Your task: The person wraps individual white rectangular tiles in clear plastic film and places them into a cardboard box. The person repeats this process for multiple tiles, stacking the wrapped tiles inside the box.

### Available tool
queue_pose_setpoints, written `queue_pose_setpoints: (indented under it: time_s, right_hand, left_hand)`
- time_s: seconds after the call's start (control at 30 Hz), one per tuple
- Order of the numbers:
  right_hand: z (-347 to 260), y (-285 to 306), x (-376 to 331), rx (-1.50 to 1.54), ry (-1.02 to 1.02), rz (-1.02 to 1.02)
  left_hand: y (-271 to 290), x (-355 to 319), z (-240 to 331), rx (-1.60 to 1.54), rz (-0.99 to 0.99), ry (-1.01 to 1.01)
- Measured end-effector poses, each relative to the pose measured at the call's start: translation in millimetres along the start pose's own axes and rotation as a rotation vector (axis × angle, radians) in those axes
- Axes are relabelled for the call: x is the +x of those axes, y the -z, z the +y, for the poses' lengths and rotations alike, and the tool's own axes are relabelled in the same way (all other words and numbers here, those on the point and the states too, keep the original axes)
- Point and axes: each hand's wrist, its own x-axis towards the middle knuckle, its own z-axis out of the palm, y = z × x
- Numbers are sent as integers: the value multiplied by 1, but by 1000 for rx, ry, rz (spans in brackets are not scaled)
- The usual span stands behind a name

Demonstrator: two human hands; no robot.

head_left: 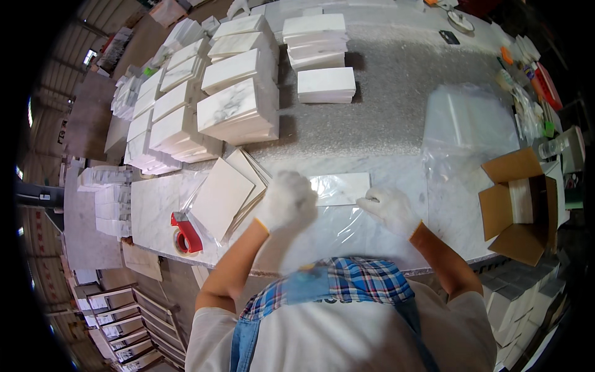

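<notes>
A white marble tile (342,188) lies flat on the worktop between my hands. Glossy clear plastic film (339,228) shows along its near side. My left hand (286,199), in a white glove, is closed at the tile's left end and covers that end. Whatever its fingers hold is hidden. My right hand (393,211), gloved too, has thumb and fingers pinched together at the tile's near right corner. What sits in that pinch is too small to make out. Beside my left hand, flat cream-coloured sheets (223,197) lie fanned out, partly over clear film.
A red tape dispenser (187,234) lies at the front left. Tall stacks of marble tiles (240,111) stand behind, with a lower stack (326,85) further right. Clear plastic bags (469,118) are piled at the right, near an open cardboard box (519,208) at the table's edge.
</notes>
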Motion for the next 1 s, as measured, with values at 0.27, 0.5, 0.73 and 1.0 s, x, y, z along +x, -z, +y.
queue_pose_setpoints:
  time_s: [0.27, 0.5, 0.73, 1.0]
  right_hand:
    - [-8, -11, -12, -57, 152, 186]
    - [-20, 5, -17, -269, 208, 252]
    - [-20, 9, -17, -241, 204, 261]
    - [-15, 3, -17, -142, 199, 204]
  left_hand:
    - [1, 144, -80, 335, 158, 68]
    - [-21, 232, -137, 514, -296, 228]
    - [-39, 243, -176, 488, -439, 211]
    - [-8, 219, -135, 556, -325, 166]
